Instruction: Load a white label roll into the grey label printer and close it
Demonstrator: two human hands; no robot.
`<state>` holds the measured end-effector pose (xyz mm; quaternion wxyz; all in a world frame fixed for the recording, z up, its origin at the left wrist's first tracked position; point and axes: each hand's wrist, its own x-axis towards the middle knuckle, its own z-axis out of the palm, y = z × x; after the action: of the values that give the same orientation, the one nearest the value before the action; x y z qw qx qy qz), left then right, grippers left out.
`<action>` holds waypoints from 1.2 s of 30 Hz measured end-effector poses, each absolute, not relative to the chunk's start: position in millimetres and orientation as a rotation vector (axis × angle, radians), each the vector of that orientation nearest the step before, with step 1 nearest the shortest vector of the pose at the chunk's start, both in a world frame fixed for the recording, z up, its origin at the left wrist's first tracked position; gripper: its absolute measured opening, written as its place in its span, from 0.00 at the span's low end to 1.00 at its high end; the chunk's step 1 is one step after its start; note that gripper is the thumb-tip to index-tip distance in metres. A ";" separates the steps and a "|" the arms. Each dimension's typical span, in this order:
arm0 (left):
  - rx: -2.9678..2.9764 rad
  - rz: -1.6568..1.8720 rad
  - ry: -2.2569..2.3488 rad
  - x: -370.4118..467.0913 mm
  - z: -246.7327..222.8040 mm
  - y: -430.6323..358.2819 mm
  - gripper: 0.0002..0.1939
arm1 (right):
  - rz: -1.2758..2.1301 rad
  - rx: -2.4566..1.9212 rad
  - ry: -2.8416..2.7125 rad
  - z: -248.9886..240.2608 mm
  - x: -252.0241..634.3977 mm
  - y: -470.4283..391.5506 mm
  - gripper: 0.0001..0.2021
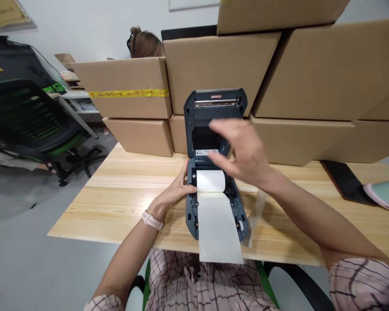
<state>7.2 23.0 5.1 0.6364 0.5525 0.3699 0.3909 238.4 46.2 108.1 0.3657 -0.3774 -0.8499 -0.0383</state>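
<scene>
A dark grey label printer (pixel 192 222) stands on the wooden table in front of me, its lid (pixel 189 125) raised and tilted back. Inside lies a white label roll (pixel 210 180), and a strip of label paper (pixel 218 229) runs from it over the printer's front and past the table edge. My left hand (pixel 179 186) grips the printer's left side, thumb over the rim beside the roll. Slightly blurred, my right hand (pixel 244 149) hovers in front of the lid with thumb and fingers apart, holding nothing. It hides part of the lid's right side.
Stacked cardboard boxes (pixel 220 60) form a wall behind the printer. A dark phone (pixel 346 181) and a pale green cup (pixel 387 194) lie on the right. Clear film (pixel 256 216) lies beside the printer. At left is an office chair (pixel 26 112); a person's head (pixel 145 43) shows behind the boxes.
</scene>
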 end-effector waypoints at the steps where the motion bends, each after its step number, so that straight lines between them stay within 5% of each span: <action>1: 1.262 0.897 0.850 7.3 3.8 23.3 0.64 | 0.017 -0.959 -2.328 102.1 236.7 39.5 0.34; 5: 1.238 0.890 0.861 8.7 1.7 23.8 0.64 | 0.455 -1.027 -2.835 78.2 230.0 41.4 0.45; 13: 1.277 0.920 0.868 13.2 6.5 22.6 0.57 | 0.672 -1.079 -2.962 78.4 217.6 61.1 0.57; 19: 1.290 0.948 0.763 11.8 2.2 23.9 0.57 | 0.956 -0.691 -2.566 105.3 270.7 57.0 0.54; 23: 1.269 0.939 0.792 12.5 6.7 21.3 0.59 | 0.873 -0.867 -2.224 113.0 323.1 56.3 0.53; 27: 1.244 0.919 0.805 14.5 14.4 18.1 0.59 | 0.661 -1.201 -2.098 91.9 355.1 64.9 0.47; 36: 1.250 0.924 0.800 14.0 13.6 18.7 0.55 | 0.927 -1.378 -2.067 28.9 346.4 90.4 0.49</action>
<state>14.0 18.7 13.6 0.6418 0.5484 0.3508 0.4054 346.4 90.4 28.9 0.2427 -0.5043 -0.7561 0.3393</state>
